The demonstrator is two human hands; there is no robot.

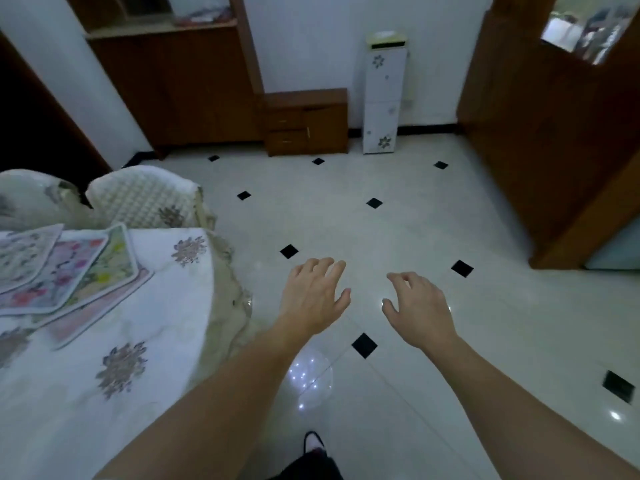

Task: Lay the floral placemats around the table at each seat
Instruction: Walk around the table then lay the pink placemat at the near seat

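Note:
Several floral placemats (65,271) lie in a loose overlapping pile on the table (138,341) at the left, which is covered with a white flowered cloth. My left hand (313,294) hovers over the floor just right of the table's edge, fingers spread, holding nothing. My right hand (417,306) is held out beside it, a little further right, also empty with its fingers apart. Both hands are well clear of the placemats.
Two chairs with quilted white covers (142,197) stand at the table's far side. A tiled floor (346,220) with black diamonds stretches ahead. Brown cabinets (306,121), a white floral standing unit (382,98) and a wooden partition (554,133) line the walls.

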